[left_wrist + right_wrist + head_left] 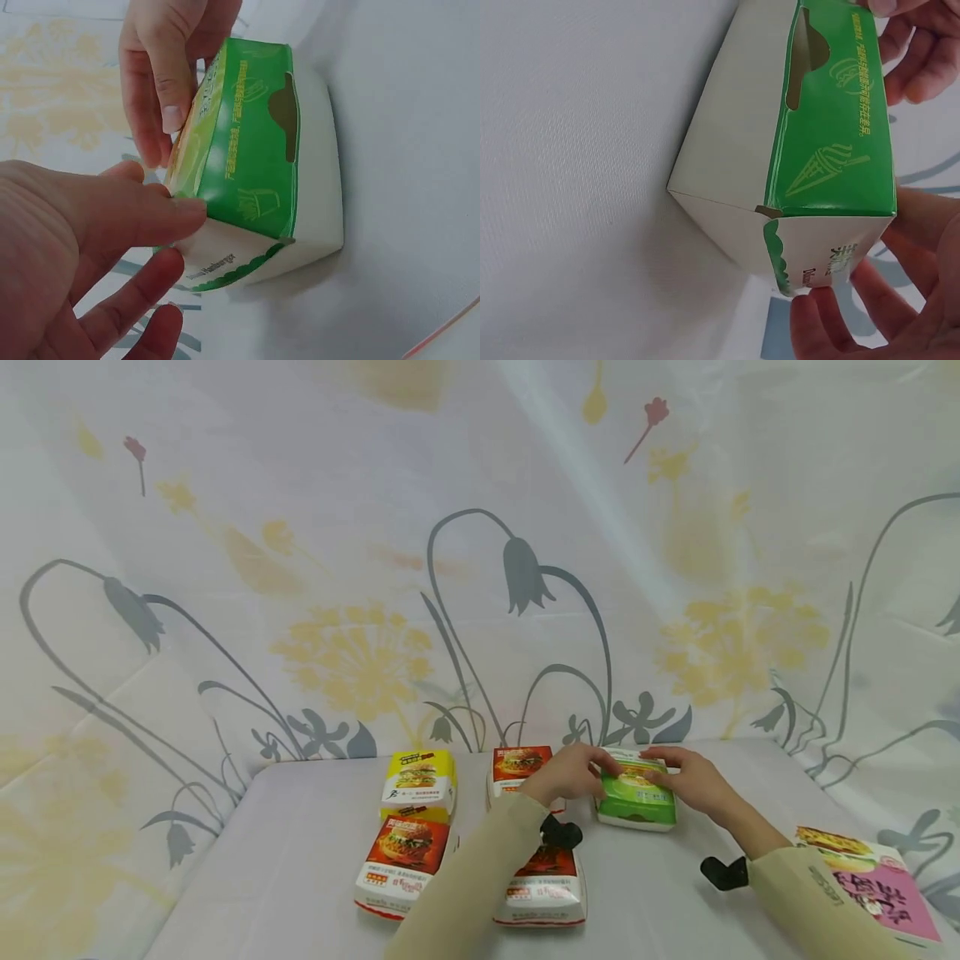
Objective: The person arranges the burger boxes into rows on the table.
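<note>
A green and white hamburger carton (638, 793) sits lid up on the table at right of centre, between both hands. My left hand (574, 772) is at its left side; in the left wrist view its thumb (187, 214) touches the lid's front corner, while the other fingers spread loosely beside the side panel. From the right, my right hand (693, 781) reaches over the carton with its fingers extended. In the right wrist view, the right fingertips (810, 307) touch the white end panel (821, 247). The green front flap (840, 120) lies against the carton's white front.
Left of the hands stand a yellow carton (420, 774), a red and white carton (402, 864) and another red-topped one (521, 762). The left forearm partly covers a further red carton (547, 893). A pink carton (885, 893) lies at far right. Flowered cloth (480, 610) hangs behind.
</note>
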Action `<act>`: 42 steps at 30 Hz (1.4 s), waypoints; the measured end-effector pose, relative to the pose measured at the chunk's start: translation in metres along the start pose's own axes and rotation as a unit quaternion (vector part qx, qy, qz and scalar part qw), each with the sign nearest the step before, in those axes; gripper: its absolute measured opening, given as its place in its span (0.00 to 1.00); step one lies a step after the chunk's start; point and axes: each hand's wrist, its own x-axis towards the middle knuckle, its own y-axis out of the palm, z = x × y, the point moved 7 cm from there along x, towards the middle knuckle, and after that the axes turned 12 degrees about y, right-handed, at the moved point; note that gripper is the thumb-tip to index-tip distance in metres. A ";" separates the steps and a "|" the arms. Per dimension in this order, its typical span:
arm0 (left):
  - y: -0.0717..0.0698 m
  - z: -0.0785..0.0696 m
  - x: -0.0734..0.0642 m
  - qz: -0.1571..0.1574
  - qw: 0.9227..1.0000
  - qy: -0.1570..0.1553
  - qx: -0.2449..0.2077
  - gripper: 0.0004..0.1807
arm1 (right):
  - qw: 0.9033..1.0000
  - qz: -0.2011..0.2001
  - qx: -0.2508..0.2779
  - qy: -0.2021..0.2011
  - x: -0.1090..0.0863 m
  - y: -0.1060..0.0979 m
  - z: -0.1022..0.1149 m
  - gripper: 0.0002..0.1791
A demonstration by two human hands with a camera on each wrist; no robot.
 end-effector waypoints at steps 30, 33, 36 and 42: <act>0.004 -0.012 0.010 -0.014 0.991 -0.014 0.133 0.19 | 0.997 -0.076 -0.033 0.001 -0.028 -0.007 0.004 0.25; 0.005 -0.012 0.009 -0.010 0.992 -0.019 0.121 0.19 | 0.998 -0.054 -0.013 -0.015 -0.022 -0.008 0.005 0.25; 0.007 -0.012 0.008 -0.009 0.994 -0.020 0.110 0.19 | 0.999 -0.023 0.002 -0.029 -0.014 -0.008 0.007 0.26; 0.006 -0.008 0.007 -0.016 0.995 -0.022 0.101 0.18 | 0.999 0.036 0.009 -0.035 0.007 -0.002 0.009 0.28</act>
